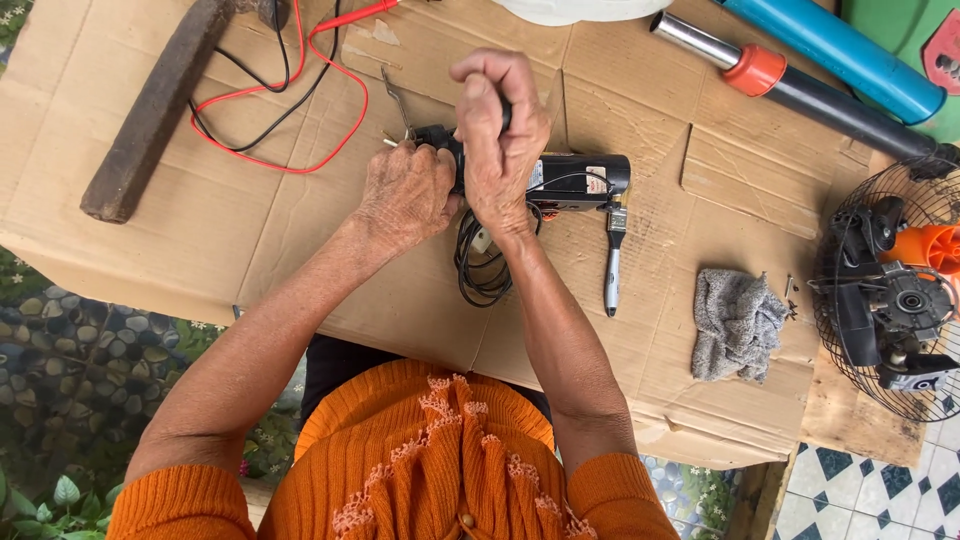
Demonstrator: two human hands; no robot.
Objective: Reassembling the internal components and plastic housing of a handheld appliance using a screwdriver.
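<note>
A black electric hand tool lies on flattened cardboard, its black cord coiled beneath it. My left hand grips the tool's front end, where a thin metal piece sticks up. My right hand is closed in a fist around a dark handle held upright over the tool; the handle's tip is hidden by my fingers. A small grey pen-shaped screwdriver lies beside the tool's rear end.
A hammer with a wooden handle and red and black test leads lie at far left. A grey rag sits at right, beside a fan motor in a wire guard. Blue and black tubes cross the top right.
</note>
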